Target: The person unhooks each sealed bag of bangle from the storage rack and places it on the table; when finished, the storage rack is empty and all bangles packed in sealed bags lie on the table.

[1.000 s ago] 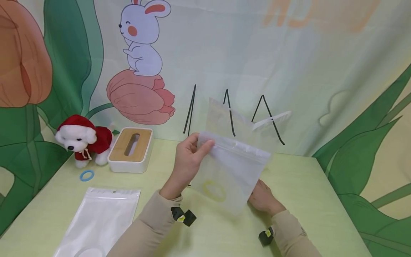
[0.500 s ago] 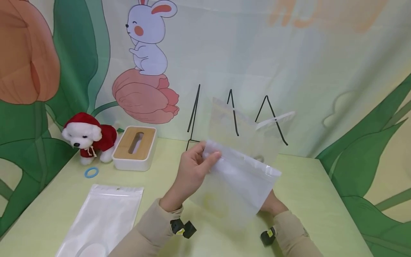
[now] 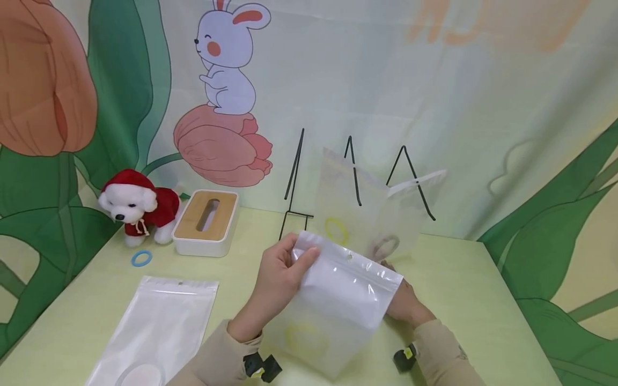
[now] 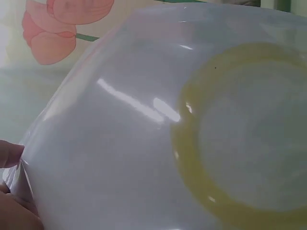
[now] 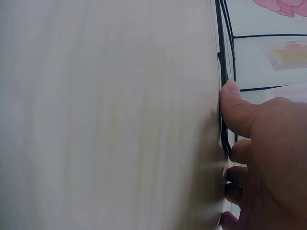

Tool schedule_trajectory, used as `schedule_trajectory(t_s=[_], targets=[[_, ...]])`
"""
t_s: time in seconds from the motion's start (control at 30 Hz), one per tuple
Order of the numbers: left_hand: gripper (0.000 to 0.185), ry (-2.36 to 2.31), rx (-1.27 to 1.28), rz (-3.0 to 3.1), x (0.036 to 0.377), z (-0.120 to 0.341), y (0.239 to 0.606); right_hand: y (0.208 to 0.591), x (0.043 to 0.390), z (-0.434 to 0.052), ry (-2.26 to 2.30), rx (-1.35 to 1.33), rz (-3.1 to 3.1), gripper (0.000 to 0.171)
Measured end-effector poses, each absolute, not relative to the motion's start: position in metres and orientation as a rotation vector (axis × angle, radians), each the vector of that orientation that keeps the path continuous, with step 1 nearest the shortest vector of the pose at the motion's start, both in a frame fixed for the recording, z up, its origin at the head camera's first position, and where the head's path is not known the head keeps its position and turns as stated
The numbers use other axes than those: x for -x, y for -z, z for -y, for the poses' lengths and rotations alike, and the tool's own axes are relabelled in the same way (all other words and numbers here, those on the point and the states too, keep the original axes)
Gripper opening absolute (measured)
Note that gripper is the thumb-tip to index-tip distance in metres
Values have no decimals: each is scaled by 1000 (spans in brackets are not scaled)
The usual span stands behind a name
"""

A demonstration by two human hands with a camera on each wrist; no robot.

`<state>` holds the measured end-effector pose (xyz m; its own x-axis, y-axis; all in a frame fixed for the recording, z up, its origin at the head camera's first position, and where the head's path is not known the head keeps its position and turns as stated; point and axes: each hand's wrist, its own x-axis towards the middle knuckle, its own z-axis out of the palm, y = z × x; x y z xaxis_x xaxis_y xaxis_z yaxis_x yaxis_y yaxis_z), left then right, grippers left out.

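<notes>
My left hand (image 3: 280, 273) pinches the top left corner of a frosted zip bag (image 3: 350, 287), thumb in front. A yellow ring (image 4: 184, 143) shows through the bag, large in the left wrist view. The bag is tilted above the table, in front of a black wire rack (image 3: 404, 161) with pointed hooks. My right hand (image 3: 407, 303) is low at the rack, partly hidden by the bag in the head view. In the right wrist view, its thumb lies against a black wire (image 5: 221, 91), with the fingers curled near the wire's end.
Two zip bags hang on the rack: one with a yellow ring (image 3: 336, 230), one with a greyish ring (image 3: 386, 247). At left lie another zip bag (image 3: 169, 311) with a white round thing and a blue ring (image 3: 141, 258). Behind stand a tissue box (image 3: 205, 244) and a plush dog (image 3: 166, 206).
The bag in my left hand has come down and toward me, uncovering more of the hanging bags and their rings. My right hand stays low by the rack.
</notes>
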<state>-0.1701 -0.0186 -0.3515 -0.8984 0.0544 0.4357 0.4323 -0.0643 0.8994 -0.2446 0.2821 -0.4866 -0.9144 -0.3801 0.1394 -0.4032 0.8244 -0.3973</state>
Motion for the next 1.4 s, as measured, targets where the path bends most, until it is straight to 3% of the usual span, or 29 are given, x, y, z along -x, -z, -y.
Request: schedule_trajectory(t_s=[0.13, 0.37, 0.73, 1.4], targets=[[12, 2001, 441, 1964, 168, 23, 358, 480, 244, -276, -473, -608, 3034, 53], [15, 1879, 244, 1994, 173, 33, 373, 479, 248, -274, -566, -541, 3138, 74], [16, 1818, -166, 2134, 176, 71, 400, 478, 245, -272, -619, -533, 3151, 75], [16, 1616, -242, 2383, 180, 103, 441, 476, 244, -272, -591, -556, 3125, 73]])
